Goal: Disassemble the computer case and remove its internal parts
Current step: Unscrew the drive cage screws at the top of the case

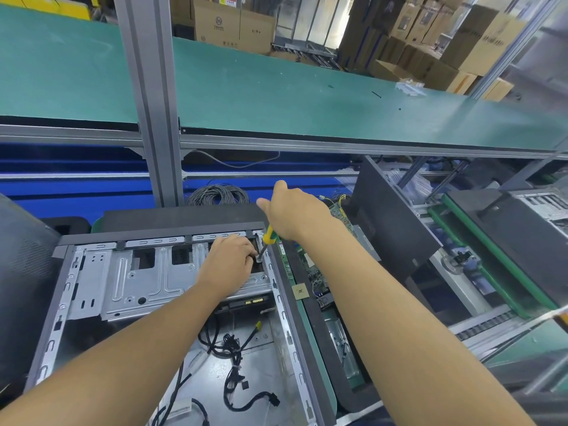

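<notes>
While the open computer case (172, 302) lies on its side on the bench, the right hand (295, 210) grips a yellow-handled screwdriver (266, 241) at the drive cage's (147, 278) corner, and the left hand (229, 259), fingers curled together, apparently steadies the tip there.

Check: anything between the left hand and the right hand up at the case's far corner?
Head view: only the screwdriver, held by the right hand, its tip beside the left hand fingers.
</notes>
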`<state>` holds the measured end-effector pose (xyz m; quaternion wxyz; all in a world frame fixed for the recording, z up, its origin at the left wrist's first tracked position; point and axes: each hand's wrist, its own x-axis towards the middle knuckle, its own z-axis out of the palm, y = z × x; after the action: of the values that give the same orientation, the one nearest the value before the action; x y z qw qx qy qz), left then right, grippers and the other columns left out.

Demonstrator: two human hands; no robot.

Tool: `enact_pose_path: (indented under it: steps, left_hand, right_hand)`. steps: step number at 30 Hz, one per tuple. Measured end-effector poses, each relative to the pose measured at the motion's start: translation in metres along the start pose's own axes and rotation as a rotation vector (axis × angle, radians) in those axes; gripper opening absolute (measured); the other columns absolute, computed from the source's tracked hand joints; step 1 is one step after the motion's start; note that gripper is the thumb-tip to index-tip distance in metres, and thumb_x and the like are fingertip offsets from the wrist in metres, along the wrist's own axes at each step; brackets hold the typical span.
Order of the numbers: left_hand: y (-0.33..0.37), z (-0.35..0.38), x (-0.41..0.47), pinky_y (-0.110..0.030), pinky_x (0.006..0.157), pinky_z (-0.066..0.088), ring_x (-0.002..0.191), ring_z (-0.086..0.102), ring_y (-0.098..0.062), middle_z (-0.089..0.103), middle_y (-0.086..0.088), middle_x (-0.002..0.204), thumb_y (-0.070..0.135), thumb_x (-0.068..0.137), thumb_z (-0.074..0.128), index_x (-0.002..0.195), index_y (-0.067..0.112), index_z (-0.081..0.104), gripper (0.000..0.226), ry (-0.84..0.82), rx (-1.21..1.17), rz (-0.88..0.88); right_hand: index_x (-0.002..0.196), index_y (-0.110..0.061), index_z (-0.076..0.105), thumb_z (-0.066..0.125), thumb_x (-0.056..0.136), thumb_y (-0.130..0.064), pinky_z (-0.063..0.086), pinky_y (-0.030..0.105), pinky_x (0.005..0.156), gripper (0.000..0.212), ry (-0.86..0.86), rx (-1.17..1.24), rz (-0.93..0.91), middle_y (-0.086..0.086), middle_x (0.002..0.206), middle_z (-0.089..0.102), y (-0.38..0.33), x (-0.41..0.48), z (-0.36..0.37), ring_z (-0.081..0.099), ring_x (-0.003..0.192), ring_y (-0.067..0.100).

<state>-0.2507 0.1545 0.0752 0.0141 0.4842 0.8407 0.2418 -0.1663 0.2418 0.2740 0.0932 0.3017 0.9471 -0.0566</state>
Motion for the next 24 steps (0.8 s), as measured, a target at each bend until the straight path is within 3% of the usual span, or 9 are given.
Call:
enact_pose_path:
  steps: [2,6,9,13,15,17,20,22,24]
  left_hand:
    - [0.000,0.001,0.000,-0.032,0.101,0.034,0.111,0.054,-0.009,0.068,0.014,0.110,0.018,0.097,0.048,0.106,0.024,0.075,0.030,0.005,-0.001,0.003]
    - [-0.001,0.001,0.000,-0.032,0.100,0.033,0.112,0.054,-0.009,0.067,0.014,0.110,0.018,0.096,0.048,0.105,0.024,0.075,0.030,0.002,0.002,0.006]
    - [-0.001,0.002,0.000,-0.032,0.099,0.033,0.111,0.054,-0.010,0.068,0.014,0.110,0.017,0.095,0.048,0.104,0.024,0.075,0.030,0.005,-0.001,0.003]
    - [-0.001,0.002,0.001,-0.032,0.100,0.033,0.112,0.054,-0.010,0.067,0.013,0.110,0.017,0.096,0.048,0.105,0.023,0.076,0.030,0.006,0.005,0.005]
    - [-0.001,0.002,0.001,-0.033,0.101,0.034,0.112,0.054,-0.010,0.067,0.013,0.111,0.018,0.096,0.048,0.105,0.024,0.075,0.030,0.005,0.008,0.003]
    - [-0.001,0.002,0.000,-0.033,0.101,0.034,0.112,0.054,-0.009,0.067,0.014,0.110,0.018,0.096,0.048,0.105,0.024,0.075,0.030,0.005,0.008,0.000]
    - [-0.001,0.002,0.000,-0.032,0.100,0.033,0.111,0.054,-0.008,0.067,0.015,0.110,0.019,0.096,0.047,0.104,0.025,0.075,0.030,0.002,0.017,0.003]
    - [-0.001,0.002,0.001,-0.031,0.100,0.032,0.112,0.053,-0.008,0.067,0.016,0.110,0.019,0.096,0.047,0.104,0.026,0.075,0.030,0.000,0.019,0.003]
    - [-0.001,0.002,0.001,-0.031,0.100,0.031,0.112,0.053,-0.008,0.067,0.016,0.110,0.019,0.096,0.047,0.104,0.026,0.075,0.030,-0.001,0.013,-0.001]
  right_hand:
    - [0.111,-0.009,0.037,0.037,0.108,-0.035,0.037,0.037,0.060,0.026,-0.004,0.073,-0.040,0.008,0.086,0.051,0.001,0.001,0.000,0.051,0.078,0.030]
    - [0.121,-0.008,0.041,0.047,0.102,-0.019,0.043,0.038,0.068,0.023,-0.171,0.106,-0.094,0.012,0.119,0.040,0.002,0.002,-0.008,0.046,0.071,0.025]
    - [0.124,-0.010,0.040,0.050,0.099,-0.022,0.045,0.042,0.075,0.029,-0.181,0.112,-0.087,0.012,0.125,0.039,0.001,0.001,-0.007,0.049,0.083,0.030]
    - [0.129,-0.010,0.035,0.035,0.103,-0.056,0.040,0.041,0.069,0.053,-0.025,0.020,0.048,0.009,0.101,0.050,-0.001,0.001,-0.001,0.053,0.087,0.034]
    - [0.124,-0.009,0.037,0.030,0.105,-0.054,0.037,0.039,0.064,0.049,0.013,-0.022,0.060,0.005,0.082,0.049,-0.002,0.004,0.001,0.053,0.080,0.031]
    - [0.114,-0.009,0.037,0.034,0.108,-0.043,0.038,0.039,0.064,0.035,0.013,-0.013,0.012,0.004,0.076,0.044,-0.001,0.005,0.003,0.052,0.078,0.031]
    - [0.114,-0.008,0.038,0.042,0.107,-0.025,0.038,0.037,0.065,0.019,-0.088,0.055,-0.057,0.010,0.100,0.047,0.000,0.004,-0.003,0.050,0.077,0.029]
    - [0.123,-0.010,0.042,0.046,0.101,-0.013,0.039,0.035,0.062,0.023,-0.177,0.081,-0.097,0.010,0.118,0.038,0.001,0.002,-0.010,0.047,0.070,0.024]
    - [0.126,-0.012,0.042,0.050,0.098,-0.010,0.040,0.036,0.064,0.029,-0.220,0.098,-0.112,0.009,0.121,0.036,0.001,0.001,-0.013,0.047,0.071,0.022]
